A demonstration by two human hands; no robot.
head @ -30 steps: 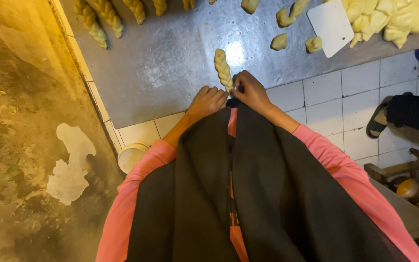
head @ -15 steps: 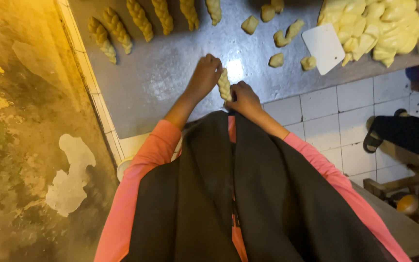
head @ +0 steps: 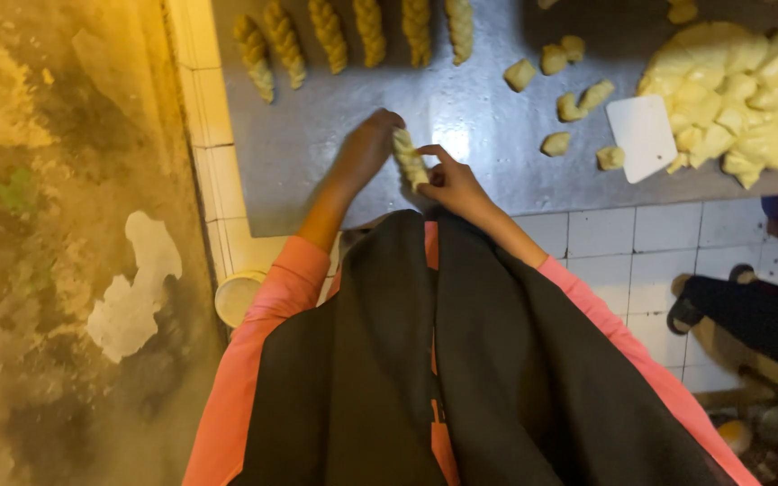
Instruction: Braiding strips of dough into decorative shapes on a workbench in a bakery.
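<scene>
Steel bench (head: 317, 153), seen from above. At 11 o'clock, a row of twisted dough sticks (head: 353, 31). Centre: left hand (head: 366, 148) and right hand (head: 452, 180) both grasp one twisted dough piece (head: 407, 157), fingers closed on it just above the bench. At 2 o'clock, a white scraper (head: 643, 137) beside cut dough lumps (head: 740, 90).

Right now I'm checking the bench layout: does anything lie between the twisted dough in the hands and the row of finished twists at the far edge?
Nothing visible does. Both hands, left hand and right hand, hold the twisted dough piece; bare steel worktop runs up to the row of twists.
</scene>
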